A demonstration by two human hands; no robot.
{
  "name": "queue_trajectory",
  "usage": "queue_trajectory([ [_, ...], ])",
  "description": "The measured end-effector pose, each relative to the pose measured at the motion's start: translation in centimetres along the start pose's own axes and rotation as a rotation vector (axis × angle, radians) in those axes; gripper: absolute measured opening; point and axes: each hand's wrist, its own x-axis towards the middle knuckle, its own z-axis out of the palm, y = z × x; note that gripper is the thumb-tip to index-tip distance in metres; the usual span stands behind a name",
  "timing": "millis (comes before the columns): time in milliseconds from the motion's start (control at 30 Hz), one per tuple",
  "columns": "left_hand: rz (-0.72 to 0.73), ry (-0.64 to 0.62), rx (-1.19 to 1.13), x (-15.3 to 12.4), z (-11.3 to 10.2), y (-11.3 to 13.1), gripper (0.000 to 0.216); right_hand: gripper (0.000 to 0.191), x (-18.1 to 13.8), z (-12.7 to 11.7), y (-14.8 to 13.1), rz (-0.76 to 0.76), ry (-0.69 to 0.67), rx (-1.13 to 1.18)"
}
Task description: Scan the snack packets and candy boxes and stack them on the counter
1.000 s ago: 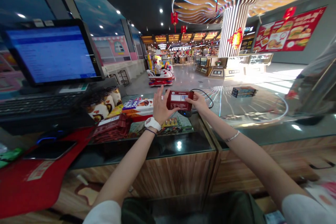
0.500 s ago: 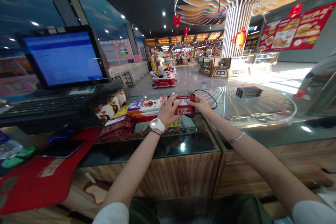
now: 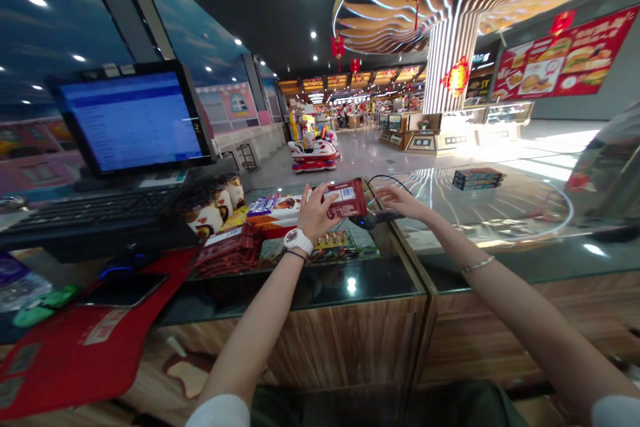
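Observation:
My left hand [image 3: 313, 213] is closed round a flat red packet [image 3: 345, 198] with a white barcode label, held above the glass counter [image 3: 350, 280]. My right hand [image 3: 400, 201] is off the packet, fingers stretched out over a dark barcode scanner [image 3: 373, 219] that lies on the counter with its black cable looping behind. A white watch sits on my left wrist and a thin bracelet on my right.
A till screen [image 3: 133, 117] and keyboard [image 3: 85, 207] stand at the left. Snack packets [image 3: 227, 250] and boxes [image 3: 273, 207] lie by the packet. A red mat with a phone [image 3: 123, 288] is at lower left. A stack of boxes [image 3: 477, 178] rests farther right on the glass.
My right hand has let go of the red packet and moved down to the scanner. The left hand now holds the packet alone, tilted.

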Motion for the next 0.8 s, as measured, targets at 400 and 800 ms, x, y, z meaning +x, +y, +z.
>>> queue_trajectory([
  [400, -0.014, 0.0, -0.057, -0.1, 0.3, -0.2, 0.046, 0.066, -2.0, 0.8, 1.3, -0.118, -0.319, -0.702],
  [800, -0.002, -0.008, 0.063, -0.1, 0.5, -0.5, 0.045, 0.06, -1.6, 0.8, 1.3, -0.161, -0.353, -0.855],
])
